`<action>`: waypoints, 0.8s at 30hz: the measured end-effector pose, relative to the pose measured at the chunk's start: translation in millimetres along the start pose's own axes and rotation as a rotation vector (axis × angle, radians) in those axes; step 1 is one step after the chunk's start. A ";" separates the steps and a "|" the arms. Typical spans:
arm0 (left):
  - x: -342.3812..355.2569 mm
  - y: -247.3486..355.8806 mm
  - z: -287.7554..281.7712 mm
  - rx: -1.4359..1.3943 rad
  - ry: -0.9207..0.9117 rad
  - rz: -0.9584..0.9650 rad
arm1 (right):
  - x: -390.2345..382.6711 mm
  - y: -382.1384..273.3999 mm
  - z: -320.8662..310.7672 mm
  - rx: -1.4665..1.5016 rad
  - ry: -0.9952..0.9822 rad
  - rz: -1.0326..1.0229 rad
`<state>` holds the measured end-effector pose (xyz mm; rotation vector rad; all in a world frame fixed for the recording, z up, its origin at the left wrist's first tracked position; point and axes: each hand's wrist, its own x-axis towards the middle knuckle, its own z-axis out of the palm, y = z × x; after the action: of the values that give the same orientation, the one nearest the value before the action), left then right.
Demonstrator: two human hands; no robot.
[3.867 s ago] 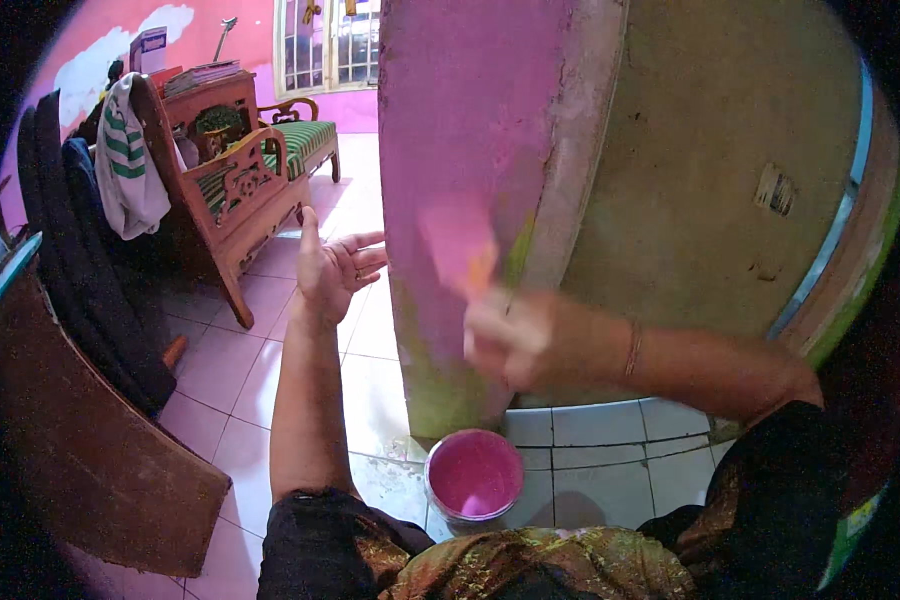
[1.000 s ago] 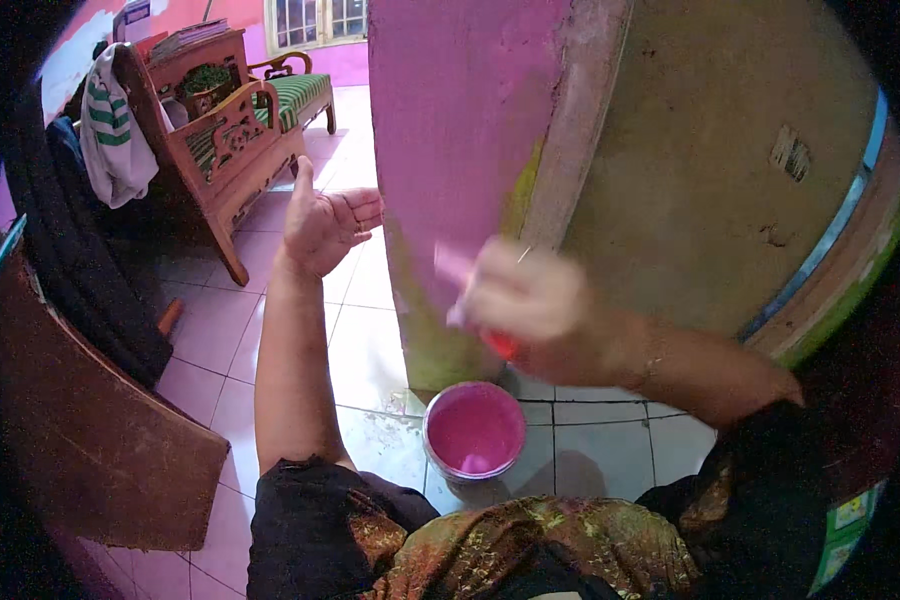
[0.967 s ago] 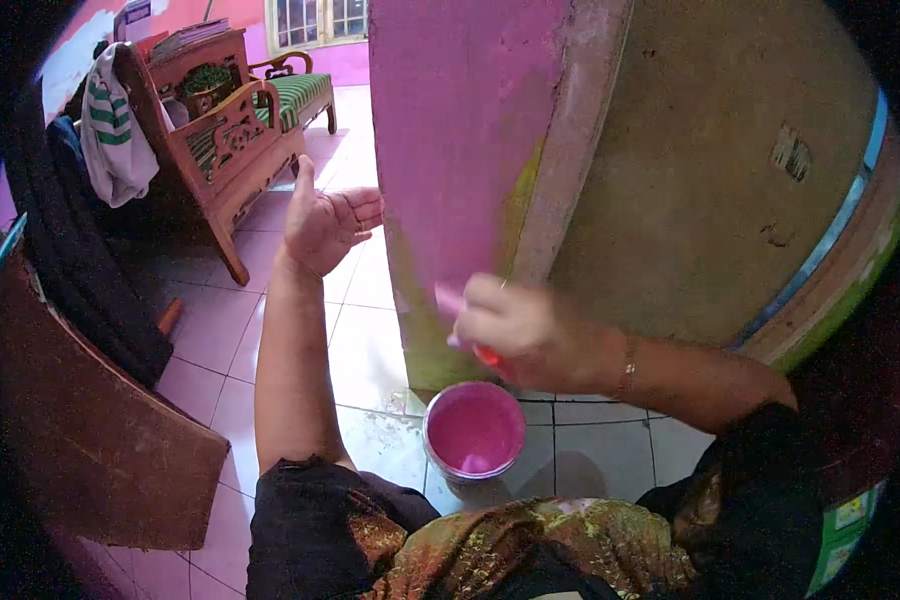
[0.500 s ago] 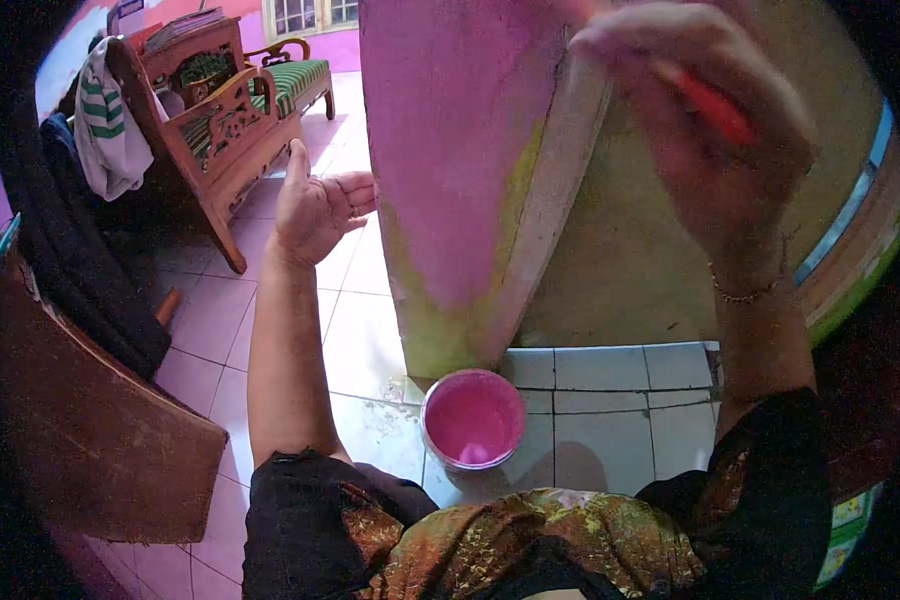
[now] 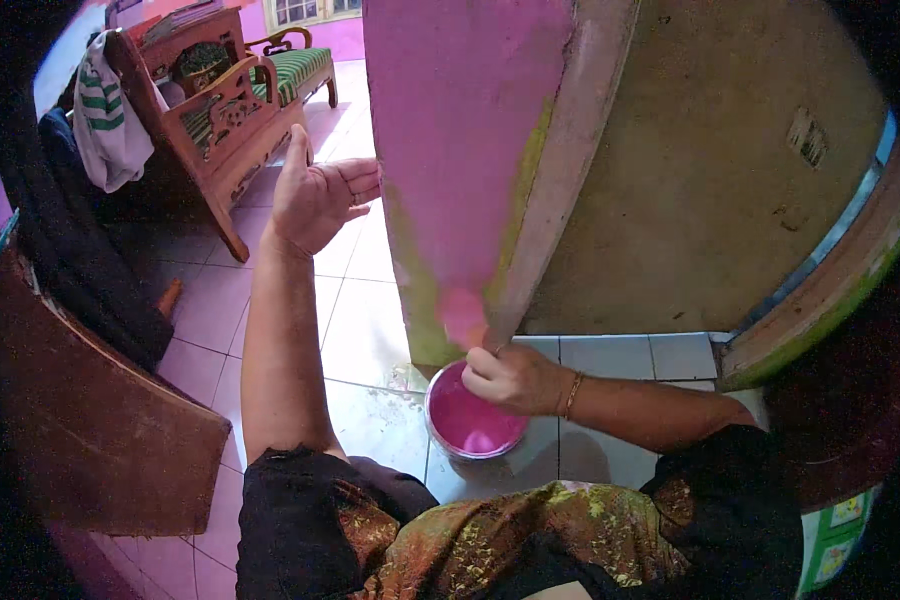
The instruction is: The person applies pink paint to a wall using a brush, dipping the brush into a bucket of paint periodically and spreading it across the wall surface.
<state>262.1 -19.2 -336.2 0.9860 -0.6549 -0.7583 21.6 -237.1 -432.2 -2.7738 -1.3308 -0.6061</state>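
Observation:
My right hand is closed on the handle of a paintbrush, just above the bucket's far rim. The brush's pink head is blurred and meets the lower part of the wall pillar. Fresh pink covers most of that face, while yellow-green shows along its lower edges. Directly below stands a round bucket of pink paint, partly hidden by my hand. My left hand is open, thumb up and fingers stretched, its fingertips against the pillar's left edge.
A brown door panel stands right of the pillar. Behind my left arm is a carved wooden bench with a striped green cushion and a white cloth over its end. A brown board juts in at the lower left above the tiled floor.
My right hand has come down from high on the right to the pillar's foot, bringing the paintbrush with it. My left hand has stayed almost in place.

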 end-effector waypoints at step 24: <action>2.9 2.6 12.0 0.022 -0.043 -0.015 | 25.5 2.9 -84.8 0.887 0.665 0.748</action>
<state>255.2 -26.4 -328.5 0.9977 -0.6946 -0.7886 9.4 -234.3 -344.5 -1.8366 -0.2470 -0.5853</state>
